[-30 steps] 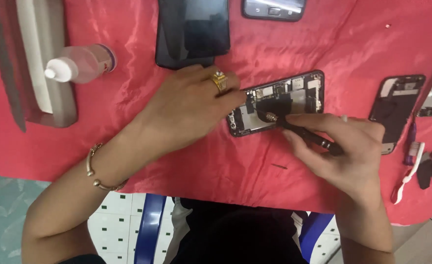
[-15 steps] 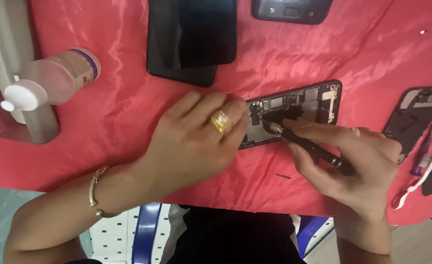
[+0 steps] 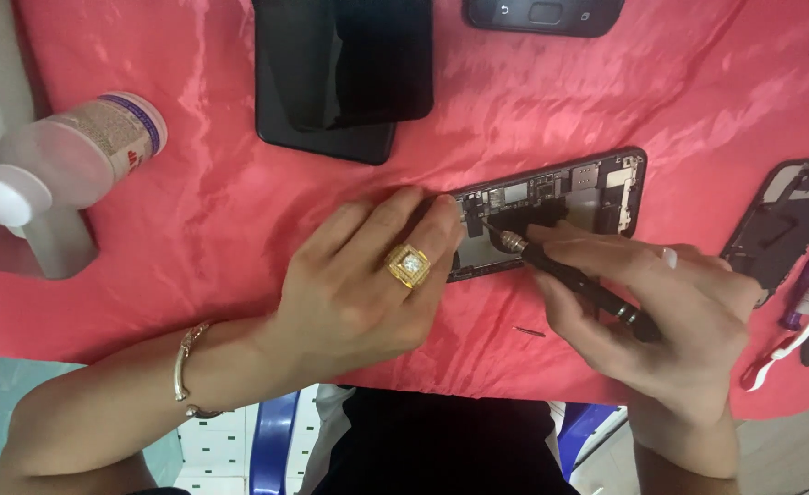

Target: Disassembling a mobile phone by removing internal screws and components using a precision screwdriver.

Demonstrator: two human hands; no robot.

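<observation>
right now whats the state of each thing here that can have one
opened phone: back off, insides exposed, flat on the red cloth
screwdriver: tip down inside the phone
left hand: pressing on the phone's left end
right hand: gripping the screwdriver
bottle: lying on its side, cap on
stacked dark panels: screens dark
second phone frame: open, innards showing

We see the opened phone (image 3: 551, 215) at centre; left of it the bottle (image 3: 75, 151), behind it two stacked phones (image 3: 340, 78), right of it another opened phone (image 3: 785, 220).
</observation>
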